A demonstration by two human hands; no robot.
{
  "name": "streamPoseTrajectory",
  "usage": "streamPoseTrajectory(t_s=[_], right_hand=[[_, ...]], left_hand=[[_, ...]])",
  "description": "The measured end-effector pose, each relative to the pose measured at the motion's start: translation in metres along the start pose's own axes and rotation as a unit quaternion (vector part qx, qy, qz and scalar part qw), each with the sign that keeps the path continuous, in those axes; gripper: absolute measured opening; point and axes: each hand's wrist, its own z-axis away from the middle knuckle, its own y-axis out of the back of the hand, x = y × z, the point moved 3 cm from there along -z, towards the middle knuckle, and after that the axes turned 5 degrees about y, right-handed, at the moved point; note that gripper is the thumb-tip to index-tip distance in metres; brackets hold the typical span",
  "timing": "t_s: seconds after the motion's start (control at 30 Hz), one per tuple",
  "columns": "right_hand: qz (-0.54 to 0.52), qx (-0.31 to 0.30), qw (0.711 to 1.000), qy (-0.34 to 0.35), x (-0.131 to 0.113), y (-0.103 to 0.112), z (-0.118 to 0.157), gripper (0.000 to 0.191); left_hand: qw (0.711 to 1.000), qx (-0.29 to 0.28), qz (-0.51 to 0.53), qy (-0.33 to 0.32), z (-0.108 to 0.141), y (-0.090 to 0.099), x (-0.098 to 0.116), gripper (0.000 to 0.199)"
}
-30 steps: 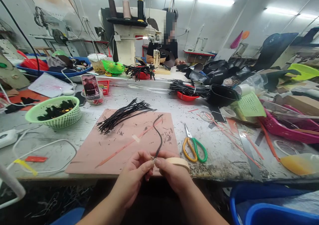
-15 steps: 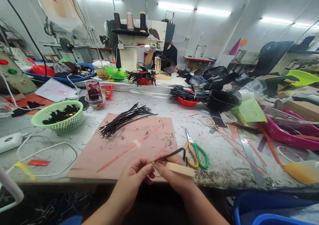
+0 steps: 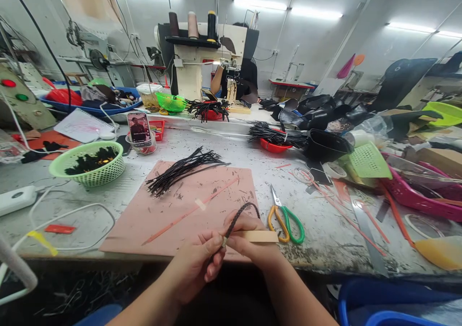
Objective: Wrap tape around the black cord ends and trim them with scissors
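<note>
Both of my hands meet over the front edge of the table. A black braided cord [image 3: 235, 219] arches up from between my fingers and bends over behind my right hand. My left hand [image 3: 198, 261] is closed, its thumb and fingers pinching the cord near a small pale wrapping [image 3: 224, 242]. My right hand [image 3: 258, 249] pinches the cord at the same spot and also holds a flat tan strip [image 3: 262, 236], possibly tape seen edge-on. Scissors [image 3: 285, 220] with one orange and one green handle lie right of my right hand. A bundle of black cords [image 3: 184, 169] rests on the pink board [image 3: 173, 215].
A green basket [image 3: 115, 172] of black pieces stands left, near a propped phone [image 3: 139, 130]. A red bowl [image 3: 274, 145] of black cords sits back right, beside a metal ruler [image 3: 364, 230]. Behind stands a sewing machine [image 3: 187, 52]; a person sits beyond it.
The cord has swung from lying low toward the right to arching upward. My left hand has shifted its grip and rolled slightly. The view has shifted a little.
</note>
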Motion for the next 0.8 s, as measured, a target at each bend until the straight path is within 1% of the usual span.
streamPoseTrajectory(t_s=[0.07,0.13,0.2,0.23,0.3,0.37,0.4,0.43,0.47,0.5,0.53,0.67,0.73,0.8], right_hand=[[-0.012,0.013,1.0,-0.007,0.001,-0.001,0.0,0.006],[-0.033,0.036,0.999,-0.025,0.006,-0.003,0.002,0.009],[-0.052,0.068,0.995,-0.051,0.014,-0.005,0.004,0.011],[-0.056,0.083,0.993,-0.065,0.018,-0.006,0.005,0.011],[-0.046,0.106,0.99,-0.081,0.022,-0.008,0.007,0.012],[-0.023,0.116,0.99,-0.078,0.021,-0.01,0.007,0.01],[-0.009,0.119,0.99,-0.07,0.019,-0.01,0.006,0.009],[0.006,0.117,0.991,-0.062,0.016,-0.011,0.005,0.007],[0.017,0.11,0.992,-0.056,0.014,-0.011,0.005,0.006],[0.025,0.105,0.993,-0.05,0.012,-0.011,0.004,0.006],[0.032,0.098,0.994,-0.043,0.01,-0.011,0.003,0.005],[0.061,0.063,0.996,-0.006,0.006,-0.008,0.003,0.008],[0.069,0.014,0.997,0.003,0.004,-0.007,0.004,0.012],[0.065,-0.027,0.998,0.007,0.0,-0.008,0.005,0.014]], left_hand=[[1.0,-0.003,0.01,0.003,-0.001,-0.001,-0.001,0.041],[1.0,0.017,0.003,-0.015,-0.002,-0.001,-0.001,0.04],[0.996,0.055,-0.032,-0.064,-0.003,0.002,0.002,0.035],[0.99,0.077,-0.066,-0.102,-0.002,0.003,0.005,0.031],[0.962,0.113,-0.165,-0.186,0.001,0.006,0.011,0.022],[0.918,0.134,-0.274,-0.254,0.005,0.007,0.017,0.015],[0.896,0.139,-0.317,-0.277,0.007,0.007,0.019,0.012],[0.881,0.141,-0.348,-0.289,0.009,0.007,0.021,0.011],[0.872,0.141,-0.366,-0.291,0.01,0.007,0.022,0.012],[0.872,0.139,-0.373,-0.284,0.01,0.008,0.023,0.013],[0.879,0.134,-0.37,-0.268,0.01,0.008,0.024,0.014],[0.932,0.082,-0.314,-0.162,0.007,0.009,0.024,0.024],[0.951,0.056,-0.284,-0.111,0.006,0.011,0.022,0.03],[0.963,0.038,-0.256,-0.07,0.006,0.013,0.019,0.032]])
